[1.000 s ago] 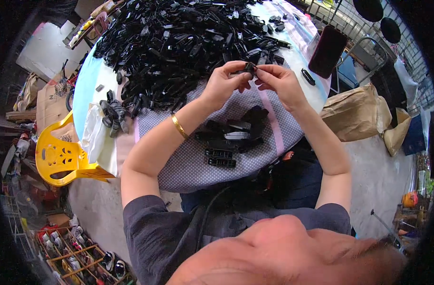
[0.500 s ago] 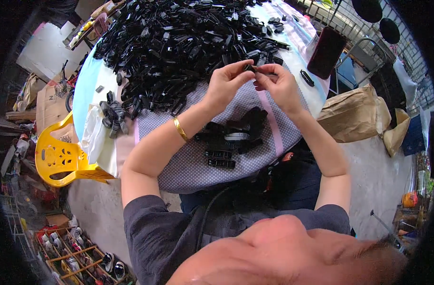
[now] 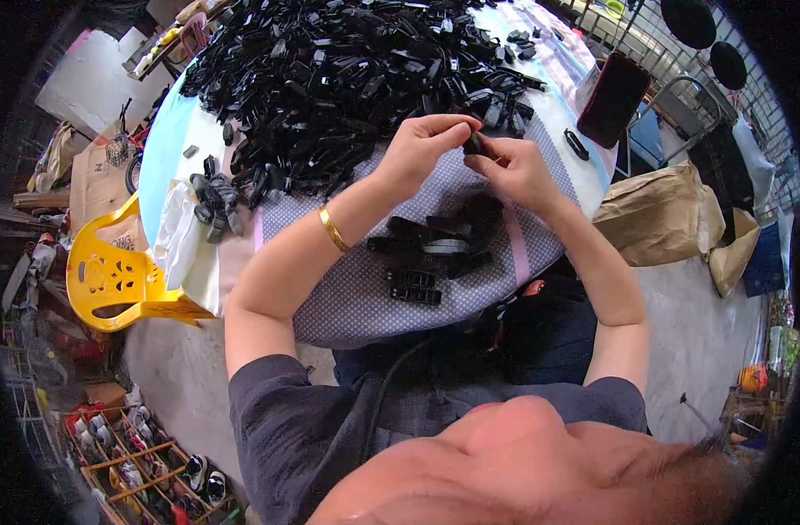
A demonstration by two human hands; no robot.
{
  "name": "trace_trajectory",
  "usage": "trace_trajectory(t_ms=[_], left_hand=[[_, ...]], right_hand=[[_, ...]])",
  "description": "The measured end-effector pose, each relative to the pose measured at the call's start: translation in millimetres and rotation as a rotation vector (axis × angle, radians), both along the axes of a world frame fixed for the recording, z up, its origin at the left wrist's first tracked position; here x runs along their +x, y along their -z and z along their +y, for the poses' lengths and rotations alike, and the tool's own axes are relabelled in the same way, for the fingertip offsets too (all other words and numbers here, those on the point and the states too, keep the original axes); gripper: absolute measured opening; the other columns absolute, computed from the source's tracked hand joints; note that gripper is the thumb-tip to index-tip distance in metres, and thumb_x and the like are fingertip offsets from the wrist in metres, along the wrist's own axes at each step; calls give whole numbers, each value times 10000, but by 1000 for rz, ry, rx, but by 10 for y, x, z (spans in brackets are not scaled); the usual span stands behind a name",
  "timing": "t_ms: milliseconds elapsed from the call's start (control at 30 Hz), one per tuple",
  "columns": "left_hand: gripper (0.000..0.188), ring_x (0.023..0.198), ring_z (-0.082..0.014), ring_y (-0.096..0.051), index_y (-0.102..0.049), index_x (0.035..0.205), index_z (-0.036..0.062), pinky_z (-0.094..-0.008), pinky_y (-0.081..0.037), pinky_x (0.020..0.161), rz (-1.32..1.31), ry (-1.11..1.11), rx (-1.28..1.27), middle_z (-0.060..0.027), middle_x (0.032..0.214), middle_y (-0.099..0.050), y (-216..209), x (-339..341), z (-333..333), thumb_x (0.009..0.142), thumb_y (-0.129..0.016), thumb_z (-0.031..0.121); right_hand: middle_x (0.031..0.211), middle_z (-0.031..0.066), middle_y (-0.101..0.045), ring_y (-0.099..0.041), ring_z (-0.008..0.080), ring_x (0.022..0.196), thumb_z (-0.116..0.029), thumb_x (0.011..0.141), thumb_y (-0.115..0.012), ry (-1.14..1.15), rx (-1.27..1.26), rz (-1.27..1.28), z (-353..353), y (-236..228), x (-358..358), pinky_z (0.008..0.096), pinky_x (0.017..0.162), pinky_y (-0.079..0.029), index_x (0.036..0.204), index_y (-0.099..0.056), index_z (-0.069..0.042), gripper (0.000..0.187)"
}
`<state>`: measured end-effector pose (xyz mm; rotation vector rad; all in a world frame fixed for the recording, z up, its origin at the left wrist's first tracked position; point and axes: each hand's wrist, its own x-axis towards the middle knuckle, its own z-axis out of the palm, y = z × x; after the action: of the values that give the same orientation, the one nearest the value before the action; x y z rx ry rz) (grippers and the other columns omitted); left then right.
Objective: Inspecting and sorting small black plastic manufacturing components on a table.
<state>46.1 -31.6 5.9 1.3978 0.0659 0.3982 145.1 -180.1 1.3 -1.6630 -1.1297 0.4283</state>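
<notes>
Over the table, my left hand (image 3: 424, 150) and my right hand (image 3: 520, 175) meet, both closed on one small black plastic piece (image 3: 474, 143). Thumbs and fingers pinch it from either side, and much of it is hidden by the fingertips. Just beyond my hands rises a large heap of similar black plastic pieces (image 3: 330, 96). Closer to my body, below my wrists, lies a smaller group of black pieces (image 3: 413, 287), some set side by side. A pale grey item (image 3: 445, 246) sits among them.
A dotted cloth (image 3: 347, 297) covers the round table. Left of the heap are a few grey-black pieces (image 3: 214, 203) and a white plastic bag (image 3: 174, 232), near a yellow chair (image 3: 111, 271). A dark phone-like slab (image 3: 614, 99) stands at right, with brown paper bags (image 3: 662, 210) beyond the edge.
Both hands stay together, but the fingers have shifted and the held piece now stands more upright between them. The whole view has moved slightly.
</notes>
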Motion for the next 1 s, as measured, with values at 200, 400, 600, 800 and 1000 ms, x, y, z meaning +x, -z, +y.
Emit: trace_trajectory(t_ms=[200,400,600,800,1000], left_hand=[[262,903,-124,-554,-615,1056,3,-265,-446,815,238,3,502,-70,992,-625,-194,-372,150,866,-546,171],[640,1204,-262,-406,-416,1275,15,-364,-316,997,85,133,830,-158,1297,-427,-23,-1221,-32,771,-648,334],[846,1227,-441,-279,-372,1285,48,-479,-270,1009,144,53,1157,-284,1342,-236,-10,-1388,-634,606,-766,363],[775,1202,-424,-319,-403,1258,97,-538,-290,969,-55,153,1294,-269,1336,-257,143,-1110,-1061,612,-739,361],[735,1101,-349,-399,-443,1206,126,-480,-319,935,-424,352,1417,-133,1266,-369,57,-992,-1087,586,-719,409]], right_hand=[[1125,87,-570,-515,148,1034,-227,864,-552,-386,-151,-102,11,-27,-19,279,901,-388,1179,-513,7,394],[1228,129,-496,-442,242,1156,-341,845,-546,-649,-40,47,-52,17,-131,345,988,-314,1195,-488,5,496],[1165,179,-494,-455,349,1096,-360,659,-704,-509,2,-458,-390,-54,-508,408,947,-349,1194,-457,8,695],[1183,173,-478,-458,343,1112,-376,630,-747,-357,-58,-448,-1105,-16,-452,407,950,-351,1217,-406,6,779],[1208,150,-461,-432,271,1147,-463,665,-701,-291,-32,43,-1445,-6,-596,390,992,-301,1213,-415,23,786]])
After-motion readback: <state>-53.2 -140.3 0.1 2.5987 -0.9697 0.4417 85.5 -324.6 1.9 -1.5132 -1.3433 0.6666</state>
